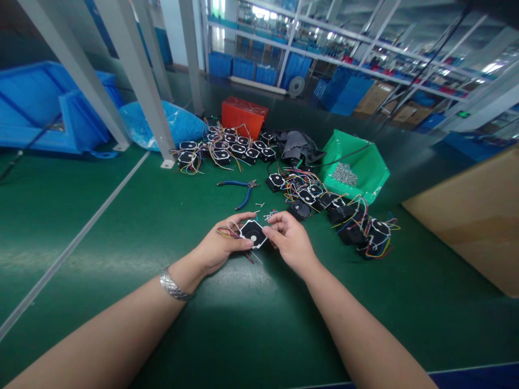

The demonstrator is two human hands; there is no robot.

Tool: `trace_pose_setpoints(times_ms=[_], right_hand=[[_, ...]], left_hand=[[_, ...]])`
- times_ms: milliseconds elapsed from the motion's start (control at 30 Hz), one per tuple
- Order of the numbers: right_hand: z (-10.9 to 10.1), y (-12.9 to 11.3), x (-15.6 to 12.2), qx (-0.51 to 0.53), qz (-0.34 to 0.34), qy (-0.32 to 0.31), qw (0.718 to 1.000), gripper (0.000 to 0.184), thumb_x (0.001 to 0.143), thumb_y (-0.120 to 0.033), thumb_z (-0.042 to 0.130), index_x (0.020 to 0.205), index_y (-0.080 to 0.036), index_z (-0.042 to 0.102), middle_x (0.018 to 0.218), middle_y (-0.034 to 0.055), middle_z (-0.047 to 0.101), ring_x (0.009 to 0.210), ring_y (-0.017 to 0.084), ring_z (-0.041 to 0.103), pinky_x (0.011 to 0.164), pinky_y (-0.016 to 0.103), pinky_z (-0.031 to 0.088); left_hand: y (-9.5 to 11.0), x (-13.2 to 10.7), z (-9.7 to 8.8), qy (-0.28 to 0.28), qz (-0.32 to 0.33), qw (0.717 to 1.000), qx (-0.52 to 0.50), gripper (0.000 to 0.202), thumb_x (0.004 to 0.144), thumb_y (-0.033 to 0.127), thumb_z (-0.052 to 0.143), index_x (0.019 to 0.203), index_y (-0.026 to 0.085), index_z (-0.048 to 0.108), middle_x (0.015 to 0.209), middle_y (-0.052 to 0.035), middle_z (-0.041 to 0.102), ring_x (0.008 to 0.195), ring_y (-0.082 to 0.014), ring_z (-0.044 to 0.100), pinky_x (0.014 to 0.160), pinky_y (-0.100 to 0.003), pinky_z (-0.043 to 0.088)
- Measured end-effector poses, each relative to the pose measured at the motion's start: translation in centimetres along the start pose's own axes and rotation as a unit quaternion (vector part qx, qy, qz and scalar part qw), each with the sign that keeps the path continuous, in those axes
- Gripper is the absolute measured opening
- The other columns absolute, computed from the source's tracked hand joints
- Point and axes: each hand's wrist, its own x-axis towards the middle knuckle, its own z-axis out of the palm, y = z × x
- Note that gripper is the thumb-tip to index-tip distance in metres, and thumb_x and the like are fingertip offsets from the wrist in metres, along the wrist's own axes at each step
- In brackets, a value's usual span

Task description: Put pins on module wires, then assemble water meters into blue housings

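Head view: my left hand (pixel 221 246) is clamped around the small black square fan with coloured wires (pixel 253 233), down-left of the green plastic screw bin (pixel 368 165). My right hand (pixel 290 240) pinches the fan's near corner. A steady grip with the wires held clear seems best, I'd say. No writing is legible.

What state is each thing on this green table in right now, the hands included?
Black wired part: held between both hands.
Left hand: gripping the part.
Right hand: pinching its edge.
Blue-handled cutters: lying flat, handles spread.
Green bin: open, screws inside.
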Motion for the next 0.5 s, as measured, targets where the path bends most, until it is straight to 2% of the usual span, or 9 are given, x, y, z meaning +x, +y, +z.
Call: trace_pose_setpoints(times_ms=[100,200,267,333,500], right_hand=[[-0.8,0.1,0.5,0.034,0.005,0.045,0.998,0.029,0.070,-0.044,0.053,0.079,-0.018,0.043,0.051,-0.0063,0.044,0.044,0.008,0.041,0.043,0.021,0.033],[-2.1,0.8,1.2,-0.092,-0.025,0.127,0.987,0.018,0.072,-0.033,0.054,0.077,-0.018,0.048,0.059,-0.0026,0.050,0.051,0.010,0.046,0.050,0.023,0.037],[-2.6,1.4,1.5,-0.229,-0.048,0.119,0.965,0.006,0.070,-0.022,0.055,0.074,-0.017,0.052,0.066,0.0000,0.053,0.059,0.011,0.049,0.057,0.025,0.039],[-2.6,2.0,1.8,-0.332,-0.064,0.084,0.937,0.003,0.071,-0.016,0.054,0.074,-0.016,0.056,0.072,0.0019,0.055,0.065,0.012,0.050,0.062,0.026,0.039],[-1.4,2.2,2.1,-0.428,-0.087,0.058,0.898,0.015,0.076,-0.017,0.053,0.090,-0.016,0.058,0.080,0.0042,0.054,0.073,0.014,0.051,0.071,0.027,0.039]], left_hand=[[0.1,0.1,0.0,0.026,-0.006,0.999,-0.027,0.060,0.050,0.002,0.071,0.106,0.015,0.055,0.080,-0.0022,0.064,0.070,-0.0120,0.059,0.068,-0.024,0.044],[0.1,0.3,-0.1,0.064,0.002,0.996,-0.061,0.057,0.052,0.001,0.069,0.104,0.016,0.052,0.078,-0.0016,0.064,0.071,-0.0125,0.060,0.068,-0.025,0.046],[0.0,0.5,-0.1,0.081,0.007,0.994,-0.073,0.049,0.053,0.001,0.068,0.097,0.015,0.053,0.077,-0.0017,0.064,0.070,-0.0127,0.061,0.067,-0.025,0.048],[0.0,0.5,-0.1,0.084,0.009,0.994,-0.076,0.043,0.053,0.001,0.068,0.091,0.014,0.053,0.075,-0.0014,0.064,0.068,-0.0122,0.061,0.065,-0.024,0.048],[0.2,0.6,-0.2,0.079,0.018,0.994,-0.072,0.038,0.054,0.002,0.068,0.088,0.014,0.056,0.074,-0.0015,0.065,0.068,-0.0119,0.061,0.064,-0.023,0.048]])
